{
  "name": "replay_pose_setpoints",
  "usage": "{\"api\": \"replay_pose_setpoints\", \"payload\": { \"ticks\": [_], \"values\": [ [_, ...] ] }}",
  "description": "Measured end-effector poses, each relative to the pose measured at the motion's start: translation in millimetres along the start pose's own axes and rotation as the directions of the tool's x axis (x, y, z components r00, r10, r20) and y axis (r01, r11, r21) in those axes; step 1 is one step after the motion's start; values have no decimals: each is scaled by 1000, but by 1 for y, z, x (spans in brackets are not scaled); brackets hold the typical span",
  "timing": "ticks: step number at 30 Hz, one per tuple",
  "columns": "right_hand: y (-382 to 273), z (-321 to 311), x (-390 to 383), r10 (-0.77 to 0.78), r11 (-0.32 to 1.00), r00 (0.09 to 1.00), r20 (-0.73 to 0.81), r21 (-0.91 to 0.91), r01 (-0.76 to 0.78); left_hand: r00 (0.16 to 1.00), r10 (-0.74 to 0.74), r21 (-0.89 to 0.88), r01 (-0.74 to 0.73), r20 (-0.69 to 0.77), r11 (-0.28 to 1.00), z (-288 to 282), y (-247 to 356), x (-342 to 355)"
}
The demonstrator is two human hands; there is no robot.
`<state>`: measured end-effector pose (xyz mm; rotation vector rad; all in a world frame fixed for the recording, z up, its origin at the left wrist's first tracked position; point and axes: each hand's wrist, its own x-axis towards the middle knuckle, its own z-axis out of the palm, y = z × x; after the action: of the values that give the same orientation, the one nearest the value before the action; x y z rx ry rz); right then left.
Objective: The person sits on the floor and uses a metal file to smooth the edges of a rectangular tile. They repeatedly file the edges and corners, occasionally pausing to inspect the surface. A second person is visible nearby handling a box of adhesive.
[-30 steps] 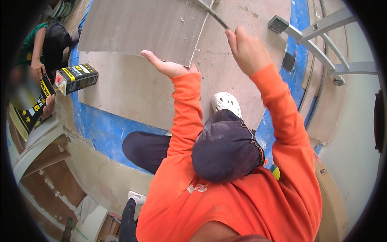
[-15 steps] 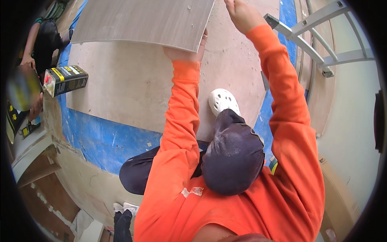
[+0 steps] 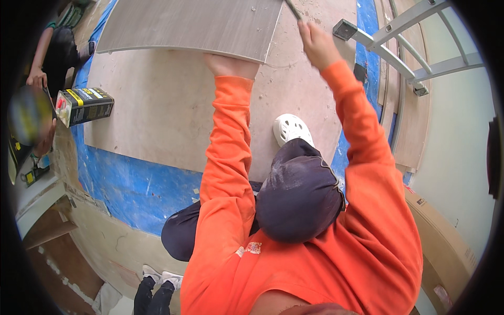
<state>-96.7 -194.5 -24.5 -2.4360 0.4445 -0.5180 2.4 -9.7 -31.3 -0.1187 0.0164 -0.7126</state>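
One grey panel (image 3: 194, 26) sits raised over one big pale board (image 3: 157, 113). The left hand (image 3: 233, 65) has slid from its corner further beneath the near edge, thumb now out of sight, which probably steadies it better; I can't tell how those hidden fingers are set. The right hand (image 3: 318, 46) has its fingers curled round one thin tool (image 3: 293, 9), back in view near the panel's right edge. Around them: one black tin (image 3: 90, 106), one ladder (image 3: 396, 60), one crouching co-worker (image 3: 58, 50).
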Motion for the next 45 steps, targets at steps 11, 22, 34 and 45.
{"api": "replay_pose_setpoints", "payload": {
  "ticks": [11,22,34,45],
  "values": [
    [-11,23,1,-14,978,990,-143,206,44,974,158,247,-115,-161,962,-3,-9,9],
    [-8,27,-4,68,956,998,-12,288,-62,897,305,462,-133,-321,877,21,-23,3],
    [-14,21,-11,-63,983,995,-74,168,75,907,292,483,-117,-304,868,17,-18,4],
    [-44,13,-75,73,947,979,191,295,-128,852,406,636,-116,-330,763,26,-28,2]
  ]
}}
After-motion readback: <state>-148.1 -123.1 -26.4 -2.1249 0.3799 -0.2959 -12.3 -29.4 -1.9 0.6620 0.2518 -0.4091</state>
